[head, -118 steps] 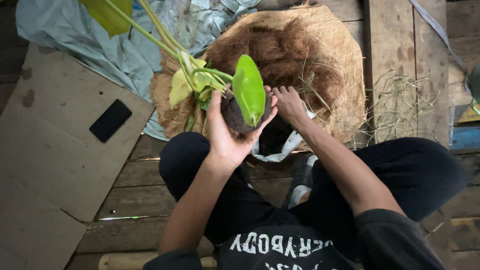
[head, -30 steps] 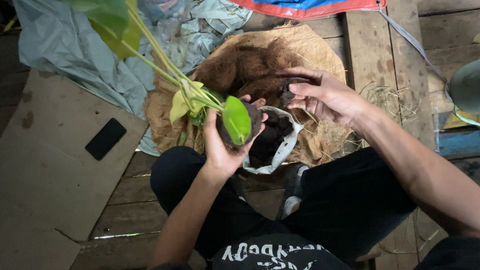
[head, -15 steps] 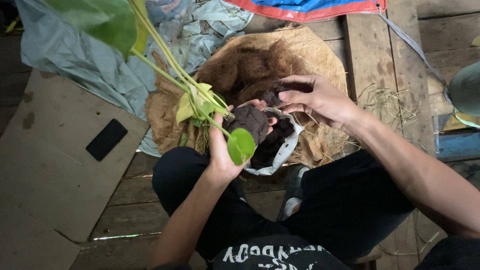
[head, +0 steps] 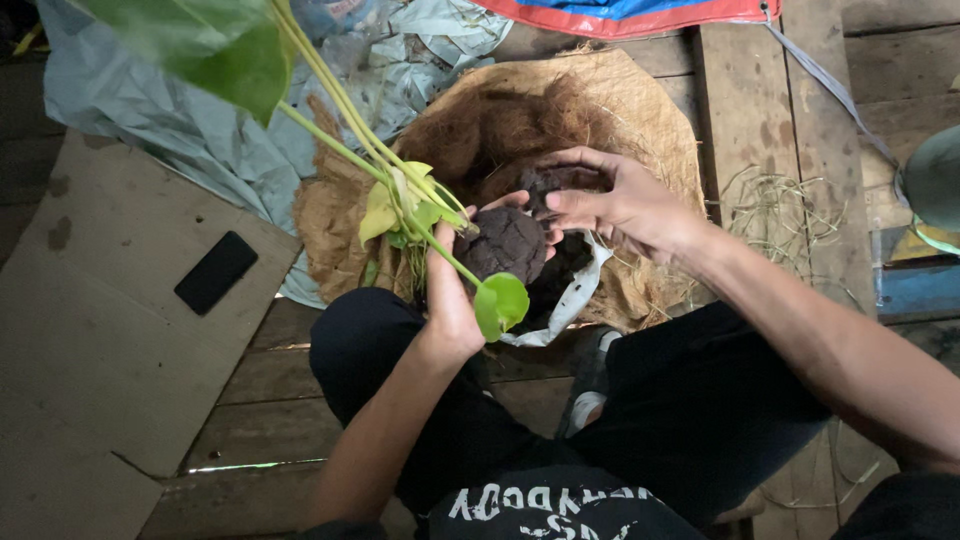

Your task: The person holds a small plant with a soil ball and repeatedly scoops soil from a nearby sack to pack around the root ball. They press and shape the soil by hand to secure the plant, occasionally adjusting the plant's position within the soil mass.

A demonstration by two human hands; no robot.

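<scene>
A seated person's left hand (head: 450,290) cups a dark, rounded root ball (head: 508,243) of a green-leaved plant (head: 400,190), fingers curled up around the soil and thumb pressed against its near side, the long stems leaning up and to the left. The right hand (head: 615,205) sits just beside the ball, fingers together and bent, pinching what appears to be a clump of dark soil (head: 548,182), though the dim light makes this hard to confirm. Both hands hover over a white bag of soil (head: 570,290) resting against a coir-lined basket (head: 620,100). A black phone (head: 215,272) lies on cardboard (head: 90,360), well apart, on the wooden plank floor (head: 270,400).
</scene>
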